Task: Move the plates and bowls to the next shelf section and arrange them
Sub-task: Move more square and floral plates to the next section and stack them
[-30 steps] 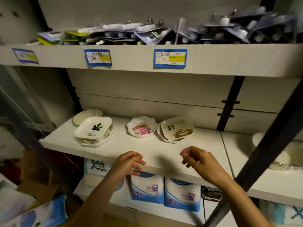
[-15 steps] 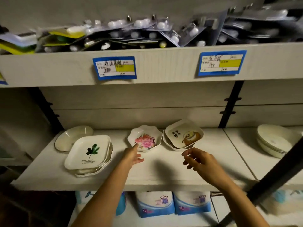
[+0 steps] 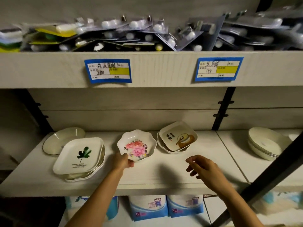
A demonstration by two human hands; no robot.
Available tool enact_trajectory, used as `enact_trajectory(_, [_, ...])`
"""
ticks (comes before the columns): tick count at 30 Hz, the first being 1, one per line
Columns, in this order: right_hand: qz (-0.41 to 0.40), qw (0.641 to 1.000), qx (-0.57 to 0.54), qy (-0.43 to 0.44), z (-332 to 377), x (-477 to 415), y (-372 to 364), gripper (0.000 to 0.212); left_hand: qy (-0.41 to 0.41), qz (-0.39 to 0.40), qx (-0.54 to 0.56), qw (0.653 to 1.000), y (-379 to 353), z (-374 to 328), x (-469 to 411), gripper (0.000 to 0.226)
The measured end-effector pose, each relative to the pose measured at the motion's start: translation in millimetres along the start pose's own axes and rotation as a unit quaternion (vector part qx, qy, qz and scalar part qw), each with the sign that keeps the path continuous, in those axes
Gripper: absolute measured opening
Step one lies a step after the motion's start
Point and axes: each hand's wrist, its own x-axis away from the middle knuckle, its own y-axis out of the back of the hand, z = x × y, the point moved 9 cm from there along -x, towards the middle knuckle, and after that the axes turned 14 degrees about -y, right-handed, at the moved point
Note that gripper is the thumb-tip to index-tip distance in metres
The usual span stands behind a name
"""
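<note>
On the white middle shelf (image 3: 164, 176) sits a scalloped dish with pink flowers (image 3: 136, 145). My left hand (image 3: 123, 162) pinches its near rim, thumb on top. To its left lies a stack of square leaf-print plates (image 3: 80, 157), and behind that a round gold-rimmed plate (image 3: 63, 140). Right of the flower dish are two stacked square dishes with a brown jar picture (image 3: 177, 136). My right hand (image 3: 201, 167) hovers over the shelf front with loosely curled fingers, holding nothing. A stack of white bowls (image 3: 264, 145) stands in the shelf section on the right.
A black upright (image 3: 222, 108) divides the two sections, and a dark diagonal bar (image 3: 275, 169) crosses at the right. The upper shelf with blue price labels (image 3: 108, 71) overhangs, full of blister packs. Blue-white packages (image 3: 148, 207) fill the shelf below.
The view has come closer to the shelf. My left hand went from the shelf's front edge up to the flower dish and took hold of its rim. My right hand stays hovering.
</note>
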Motion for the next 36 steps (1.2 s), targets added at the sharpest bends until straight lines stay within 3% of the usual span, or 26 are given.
enact_trajectory(8, [0.087, 0.993, -0.014, -0.085, 2.9, 0.7, -52.1, 0.051, -0.042, 0.092, 0.031, 0.994, 14.5, -22.9, 106.3, 0.019])
enact_trajectory(14, [0.070, 0.996, -0.031, -0.040, 2.8, 12.7, -55.3, 0.018, -0.062, 0.128, 0.032, 0.989, 15.4, -29.3, 148.4, 0.017])
enact_trajectory(17, [0.052, 0.998, -0.005, -0.035, 2.2, 14.8, -56.0, 0.016, -0.021, 0.160, 0.011, 0.987, 25.5, -25.6, 148.4, 0.022])
enact_trajectory(19, [0.052, 0.997, -0.022, -0.046, 2.0, 15.3, -57.6, 0.016, -0.016, 0.114, -0.020, 0.993, 57.3, -25.7, 128.8, 0.031])
enact_trajectory(21, [0.046, 0.997, -0.028, -0.048, 2.5, 16.5, -57.3, 0.017, -0.093, -0.005, -0.128, 0.987, 110.7, -37.3, 97.7, 0.034])
enact_trajectory(23, [0.035, 0.998, -0.030, -0.044, 1.9, 17.0, -55.0, 0.017, -0.160, -0.133, -0.288, 0.935, 165.4, -51.7, 74.4, 0.042])
enact_trajectory(25, [0.025, 0.998, -0.025, -0.042, 1.4, 18.0, -52.2, 0.017, -0.146, -0.205, -0.373, 0.893, 204.2, -50.1, 53.0, 0.052])
enact_trajectory(29, [0.011, 0.998, -0.019, -0.053, 1.0, 18.7, -46.8, 0.017, -0.020, -0.163, -0.453, 0.876, 232.3, -20.8, 14.0, 0.052])
enact_trajectory(36, [-0.008, 0.998, -0.031, -0.062, 1.8, 18.6, -39.8, 0.015, -0.077, -0.153, -0.509, 0.844, 237.4, -21.4, 0.9, 0.040])
